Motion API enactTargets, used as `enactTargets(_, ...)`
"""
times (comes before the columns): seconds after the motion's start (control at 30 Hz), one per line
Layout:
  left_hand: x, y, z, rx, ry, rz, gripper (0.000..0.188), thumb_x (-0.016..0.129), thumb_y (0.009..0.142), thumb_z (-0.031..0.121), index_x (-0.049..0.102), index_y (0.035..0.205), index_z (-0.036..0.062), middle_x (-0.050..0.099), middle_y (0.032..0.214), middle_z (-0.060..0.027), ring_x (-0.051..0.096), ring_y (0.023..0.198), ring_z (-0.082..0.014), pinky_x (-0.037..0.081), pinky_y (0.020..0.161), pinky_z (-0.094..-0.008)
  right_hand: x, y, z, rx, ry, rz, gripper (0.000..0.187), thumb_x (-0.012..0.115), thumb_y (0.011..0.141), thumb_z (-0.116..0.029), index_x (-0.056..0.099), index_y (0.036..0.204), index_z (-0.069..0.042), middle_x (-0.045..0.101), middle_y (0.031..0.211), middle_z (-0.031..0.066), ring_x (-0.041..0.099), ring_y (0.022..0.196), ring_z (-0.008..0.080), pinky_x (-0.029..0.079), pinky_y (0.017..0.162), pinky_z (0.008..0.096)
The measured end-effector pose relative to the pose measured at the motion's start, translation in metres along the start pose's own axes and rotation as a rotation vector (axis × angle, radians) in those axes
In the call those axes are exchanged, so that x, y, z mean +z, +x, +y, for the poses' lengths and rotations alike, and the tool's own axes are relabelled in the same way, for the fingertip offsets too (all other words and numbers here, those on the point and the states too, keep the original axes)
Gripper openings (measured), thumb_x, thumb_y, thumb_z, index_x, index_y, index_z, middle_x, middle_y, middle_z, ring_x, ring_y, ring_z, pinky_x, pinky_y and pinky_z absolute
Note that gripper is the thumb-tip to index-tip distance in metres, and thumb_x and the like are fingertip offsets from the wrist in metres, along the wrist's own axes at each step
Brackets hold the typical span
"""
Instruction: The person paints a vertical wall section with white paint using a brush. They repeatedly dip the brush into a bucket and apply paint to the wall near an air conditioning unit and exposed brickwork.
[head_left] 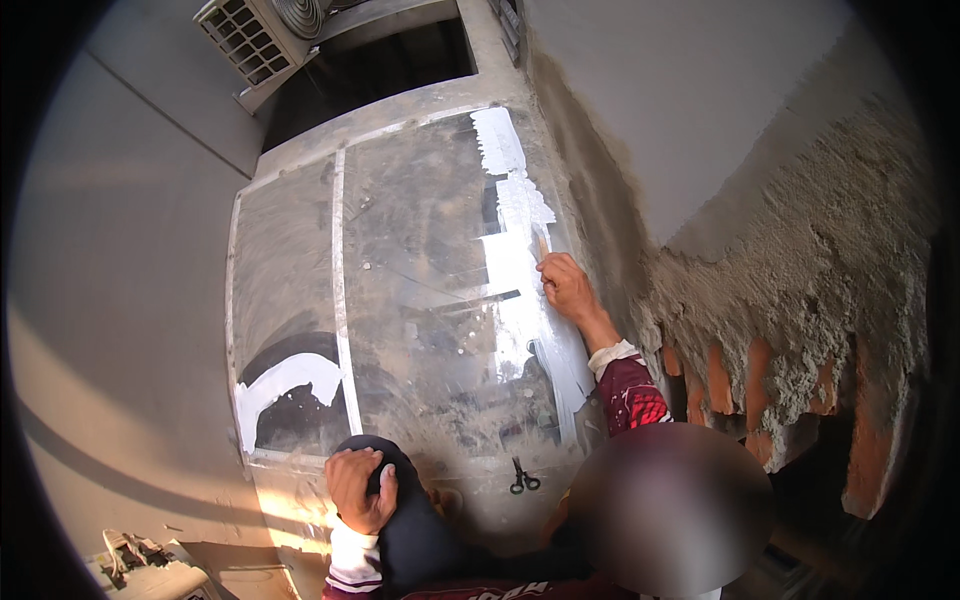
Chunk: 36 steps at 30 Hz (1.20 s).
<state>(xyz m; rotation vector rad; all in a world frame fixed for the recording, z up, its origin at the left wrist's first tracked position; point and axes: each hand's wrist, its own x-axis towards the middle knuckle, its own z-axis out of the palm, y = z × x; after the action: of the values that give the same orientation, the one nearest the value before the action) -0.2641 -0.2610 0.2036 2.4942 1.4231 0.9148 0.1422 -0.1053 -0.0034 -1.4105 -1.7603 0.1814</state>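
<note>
My right hand [568,287] is closed around a paintbrush [542,243], of which only a thin, pale wooden handle shows clearly. It is over a long band of white coating [520,255] along the right side of a dusty grey panel [410,230]. The coating is uneven, with ragged edges and glare on it. My left hand [362,490] rests on my dark-clad knee [395,460], fingers loosely bent over it and nothing held. Another white smear [290,380], curved in shape, covers the panel's near left corner.
Scissors [523,478] with dark handles lie by the panel's near edge. An air-conditioner unit [262,35] is beyond a dark opening [370,75]. Rough mortar and exposed brick [758,385] border the right. Cardboard [235,565] lies at lower left. A blurred round patch hides the lower right.
</note>
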Motion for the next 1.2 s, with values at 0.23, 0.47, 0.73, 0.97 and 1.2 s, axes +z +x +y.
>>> enactTargets(0.23, 0.006, 0.015, -0.012, 0.071, -0.128, -0.075, 0.018, 0.071, 0.072, 0.001, 0.063, 0.088, 0.0019, 0.064, 0.084, -0.0114, 0.062, 0.079, -0.0287, 0.045, 0.077, -0.039, -0.009, -0.02, -0.025, 0.081, -0.01, -0.066, 0.016, 0.058, 0.07, 0.01, 0.054, 0.079, -0.002, 0.066, 0.096, 0.0101, 0.06, 0.102, 0.0311, 0.05, 0.083, 0.0388)
enactTargets(0.47, 0.021, 0.03, -0.027, 0.169, -0.213, -0.155, 0.018, 0.071, 0.072, 0.002, 0.063, 0.088, 0.0021, 0.065, 0.084, -0.0112, 0.061, 0.079, -0.029, 0.044, 0.076, -0.0371, -0.009, -0.029, -0.045, 0.153, 0.07, 0.157, 0.018, 0.058, 0.07, 0.008, 0.055, 0.084, -0.002, 0.064, 0.094, 0.0125, 0.059, 0.101, 0.033, 0.05, 0.081, 0.0381)
enactTargets(0.73, 0.066, 0.051, -0.021, 0.24, -0.4, -0.217, 0.016, 0.07, 0.076, 0.005, 0.062, 0.09, 0.0024, 0.064, 0.086, -0.0113, 0.059, 0.08, -0.0298, 0.043, 0.078, -0.0382, -0.041, -0.03, -0.123, 0.846, 0.951, 1.059, 0.013, 0.061, 0.085, 0.003, 0.053, 0.095, -0.001, 0.063, 0.1, 0.0097, 0.061, 0.095, 0.0146, 0.054, 0.081, 0.0353)
enactTargets(0.97, 0.106, 0.047, -0.006, 0.254, -0.611, -0.356, 0.016, 0.067, 0.081, 0.01, 0.062, 0.092, -0.0006, 0.063, 0.086, -0.0156, 0.057, 0.08, -0.0331, 0.044, 0.077, -0.0408, -0.116, -0.076, -0.259, 0.755, 1.499, 1.381, 0.015, 0.059, 0.088, 0.002, 0.049, 0.091, -0.008, 0.059, 0.102, 0.0075, 0.06, 0.102, 0.0206, 0.05, 0.098, 0.0457)
enactTargets(1.2, 0.138, 0.049, -0.008, 0.378, -0.708, -0.506, 0.022, 0.064, 0.089, 0.013, 0.062, 0.1, -0.0052, 0.064, 0.094, -0.0181, 0.06, 0.087, -0.0341, 0.046, 0.081, -0.0412, -0.236, -0.182, -0.447, 0.418, 1.275, 1.469, 0.015, 0.054, 0.089, 0.006, 0.054, 0.095, -0.007, 0.061, 0.103, 0.011, 0.06, 0.11, 0.0291, 0.051, 0.097, 0.0455)
